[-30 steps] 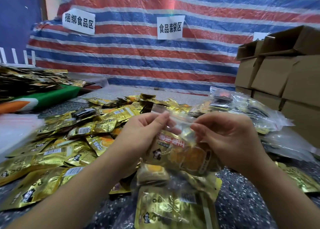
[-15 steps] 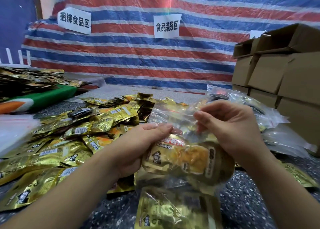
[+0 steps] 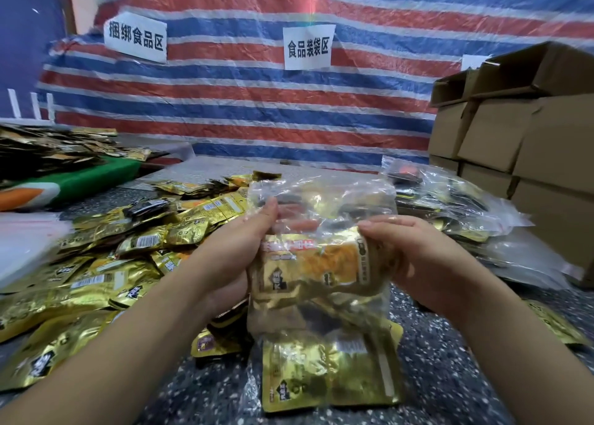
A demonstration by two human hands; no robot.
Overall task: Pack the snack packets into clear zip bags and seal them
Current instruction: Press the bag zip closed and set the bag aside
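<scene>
Left hand [image 3: 236,248] and right hand [image 3: 414,257] grip clear zip bag [image 3: 321,231] of snack packets [image 3: 318,264], fingers curled round sides, above worktop [image 3: 434,360] middle.

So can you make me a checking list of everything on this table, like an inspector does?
Surface: dark speckled tabletop, bare in the near right part.
Job's things: clear zip bag holding gold snack packets, gripped from both sides; whether its top is sealed cannot be told. Loose gold packets heaped at left. Filled clear bags piled at right.
Clutter: another packet-filled bag lying under the held one; white plastic at far left.
Hands: left hand and right hand both grip the bag.
Cables: nothing seen.
Surroundings: striped tarp with paper signs; cardboard boxes stacked at right.
</scene>
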